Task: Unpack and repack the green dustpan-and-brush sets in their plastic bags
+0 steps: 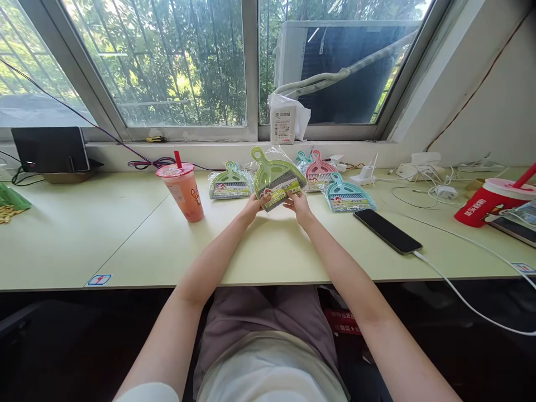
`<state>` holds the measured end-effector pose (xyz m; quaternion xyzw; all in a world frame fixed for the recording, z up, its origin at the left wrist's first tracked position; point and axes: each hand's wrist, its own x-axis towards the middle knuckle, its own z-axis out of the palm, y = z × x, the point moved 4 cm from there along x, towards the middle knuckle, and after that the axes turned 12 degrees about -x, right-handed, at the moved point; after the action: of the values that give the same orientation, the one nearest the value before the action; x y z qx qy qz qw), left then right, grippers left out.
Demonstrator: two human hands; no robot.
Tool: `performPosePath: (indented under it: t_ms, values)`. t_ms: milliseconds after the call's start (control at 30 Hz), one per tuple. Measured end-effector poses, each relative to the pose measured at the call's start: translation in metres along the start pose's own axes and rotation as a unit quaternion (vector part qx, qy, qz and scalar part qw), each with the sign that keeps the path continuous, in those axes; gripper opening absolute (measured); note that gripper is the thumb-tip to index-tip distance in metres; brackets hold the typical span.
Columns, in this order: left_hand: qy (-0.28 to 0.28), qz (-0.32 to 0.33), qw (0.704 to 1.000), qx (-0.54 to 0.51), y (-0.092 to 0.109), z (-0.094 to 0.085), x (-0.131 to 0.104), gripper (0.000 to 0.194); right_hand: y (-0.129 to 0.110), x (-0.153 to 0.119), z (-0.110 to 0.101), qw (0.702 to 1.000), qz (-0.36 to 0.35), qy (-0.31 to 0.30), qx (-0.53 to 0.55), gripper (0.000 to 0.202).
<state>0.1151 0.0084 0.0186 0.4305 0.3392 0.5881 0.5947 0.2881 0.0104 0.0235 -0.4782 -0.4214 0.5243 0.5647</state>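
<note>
A green dustpan and brush set in clear plastic wrap is held up above the table, tilted, its handle toward the window. My left hand grips its lower left edge, and my right hand grips the lower right edge. Behind and beside it lie more wrapped sets: a smaller green one to the left, a pink one and a blue one to the right. Part of another teal set shows behind the pink one.
A drink cup with a red straw stands left of my arms. At right lie a black phone on a white cable, tangled cords and a red cup. A tablet leans at far left. A small box sits on the sill.
</note>
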Motion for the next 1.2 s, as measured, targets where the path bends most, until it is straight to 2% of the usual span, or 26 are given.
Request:
performPosePath:
  t_ms: [267,400,600,667,800,867,933,1100,1200]
  values:
    - [-0.032,-0.017,0.999,-0.001,-0.007,0.003,0.003,0.062,-0.004,0.000,-0.007,0.997,-0.032,0.070,-0.030,0.035]
    - [-0.031,-0.024,0.999,-0.004,-0.008,0.005,0.001,0.063,-0.003,0.002,-0.009,0.995,-0.046,0.087,-0.031,0.036]
    - [-0.066,-0.035,0.997,0.023,-0.005,0.013,-0.007,0.065,-0.004,0.000,-0.010,0.993,-0.058,0.105,-0.009,0.034]
    - [-0.096,-0.054,0.994,0.027,-0.005,0.018,-0.013,0.065,-0.003,-0.002,-0.012,0.992,-0.048,0.114,0.009,0.032]
    - [-0.200,-0.118,0.972,0.036,-0.008,0.034,-0.027,0.067,-0.003,-0.003,-0.017,0.992,-0.021,0.120,0.033,0.031]
    - [-0.228,-0.133,0.963,0.044,-0.009,0.038,-0.030,0.069,-0.005,-0.003,-0.019,0.992,-0.012,0.121,0.037,0.032]
    - [-0.217,-0.124,0.967,0.043,-0.009,0.037,-0.027,0.069,-0.008,-0.004,-0.020,0.992,-0.009,0.119,0.033,0.034]
    - [-0.100,-0.013,0.994,0.037,-0.004,0.023,-0.010,0.061,-0.013,-0.007,-0.015,0.995,-0.020,0.094,-0.001,0.040]
    - [-0.056,0.003,0.997,0.059,-0.002,0.018,-0.009,0.057,-0.011,-0.010,-0.012,0.996,-0.013,0.086,-0.011,0.036]
